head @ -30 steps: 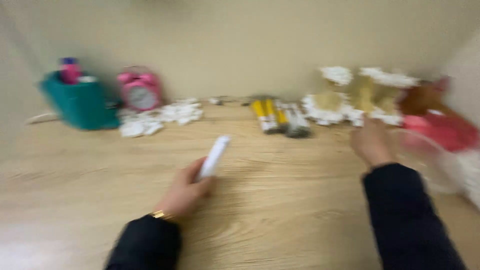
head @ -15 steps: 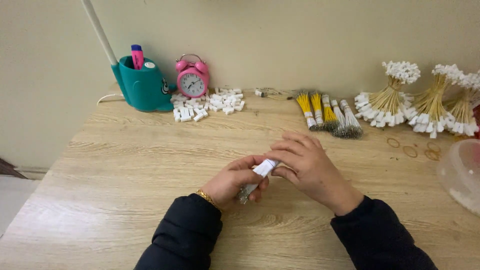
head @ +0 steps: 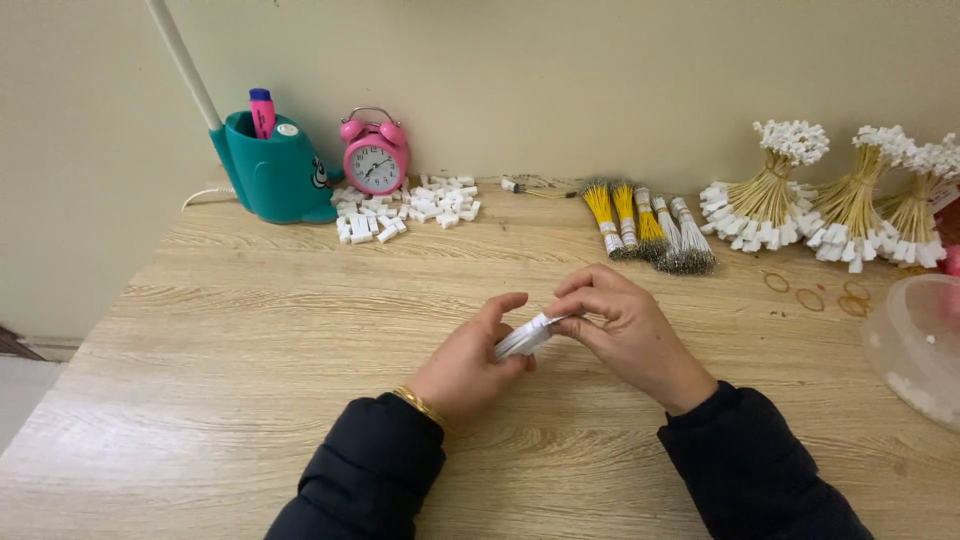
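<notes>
— What surrounds the hands?

— At twelve o'clock lie yellow wire bundles (head: 645,225); at eleven, white connectors (head: 405,207), a pink alarm clock (head: 375,152) and a teal pen holder (head: 275,165).

— And the hands?

— The left hand (head: 470,360) and right hand (head: 625,325) both close on a white wire bundle (head: 525,337) above the wooden table (head: 250,330), against a beige wall (head: 560,70).

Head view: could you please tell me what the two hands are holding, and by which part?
A small white bundle: left hand grips its lower end, right hand pinches its upper end.
</notes>
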